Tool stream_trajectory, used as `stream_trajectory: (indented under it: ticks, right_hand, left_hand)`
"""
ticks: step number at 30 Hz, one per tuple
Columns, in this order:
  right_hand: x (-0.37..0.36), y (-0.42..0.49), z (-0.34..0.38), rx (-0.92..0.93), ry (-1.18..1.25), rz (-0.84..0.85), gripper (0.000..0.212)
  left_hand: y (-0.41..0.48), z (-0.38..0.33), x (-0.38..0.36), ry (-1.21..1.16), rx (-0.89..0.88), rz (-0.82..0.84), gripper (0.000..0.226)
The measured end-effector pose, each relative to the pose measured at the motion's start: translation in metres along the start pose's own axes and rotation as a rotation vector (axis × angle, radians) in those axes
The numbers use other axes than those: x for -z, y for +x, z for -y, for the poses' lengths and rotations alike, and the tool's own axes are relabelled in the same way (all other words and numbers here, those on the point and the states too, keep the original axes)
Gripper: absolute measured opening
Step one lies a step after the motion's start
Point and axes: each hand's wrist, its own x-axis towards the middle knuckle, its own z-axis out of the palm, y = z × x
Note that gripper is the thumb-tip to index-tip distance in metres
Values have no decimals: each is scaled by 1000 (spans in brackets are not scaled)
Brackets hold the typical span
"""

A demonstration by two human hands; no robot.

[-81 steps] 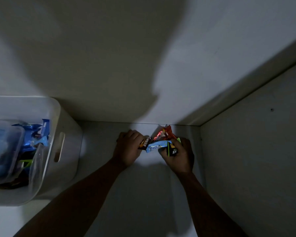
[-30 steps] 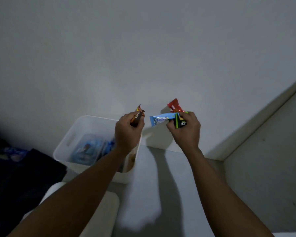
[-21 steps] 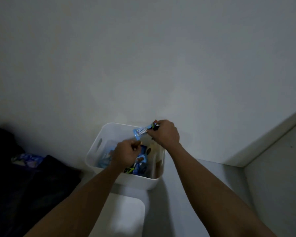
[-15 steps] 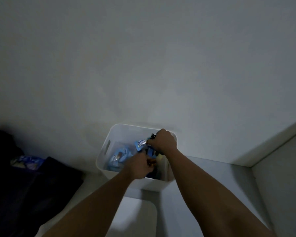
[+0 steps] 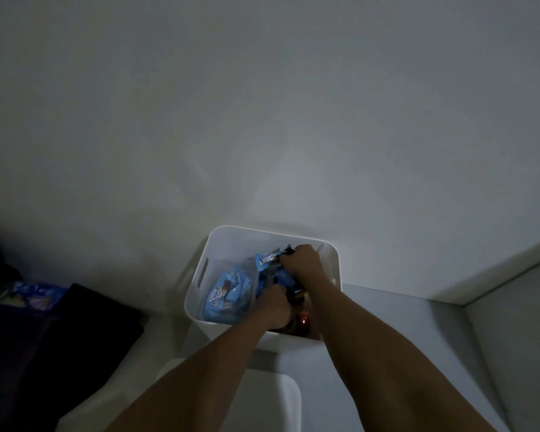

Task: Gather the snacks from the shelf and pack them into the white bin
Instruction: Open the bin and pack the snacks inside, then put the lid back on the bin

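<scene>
A pale wall fills the upper view. At the left lies a dark cloth, with a blue packet at its far edge. The white bin stands on a pale shelf against the wall, its handle slot facing left. In the bin's left half, a clear bag of blue snacks sits close to the left wall. A red wrapper lies low toward the near right corner.

Both forearms reach in over the near rim. The right grip is inside the bin near the far wall, closed narrow around a light-blue bar. The bar sticks out to its left above the clear bag, with a small dark wrapper at the fingertips. The left grip sits lower, just beside the bag, its fingers curled down out of sight. A dark wrapper with an orange edge shows just beyond its knuckles. In this dim light it may be pinched there, but I cannot tell.
</scene>
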Motion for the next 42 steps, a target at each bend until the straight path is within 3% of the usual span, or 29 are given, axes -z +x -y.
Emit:
stream_trajectory:
  ticks: [2,6,9,15,24,27,30,34,39,42]
  right_hand:
    - [-1,2,-1,11,20,35,23]
    - [-1,3,-2,26,117,60,59]
    - [9,-3,2,33,118,45,83]
    - [34,-33,1,61,139,-112,51]
    - [26,-151,-42,287,117,-345,30]
    - [5,-195,-73,378,144,-355,21]
    - [-26,-234,-109,398,129,-315,17]
    - [-67,-269,-165,205,100,-171,29]
    - [-101,-308,-215,28,36,33,61]
    - [-114,-326,-229,-38,63,71,79]
  left_hand:
    - [0,0,1,-70,-22,18,32]
    - [-3,0,7,-107,-87,22,34]
    - [-8,0,17,-91,-88,-10,20]
    - [-21,4,39,-66,-109,-99,20]
    - [-79,23,64,98,-341,-479,34]
    - [-118,41,50,50,-462,-619,33]
    - [-157,72,24,17,-496,-649,38]
    - [-197,135,-20,102,-444,-643,49]
    - [-244,217,-59,261,144,-275,103]
    - [-259,247,-68,211,297,-113,124]
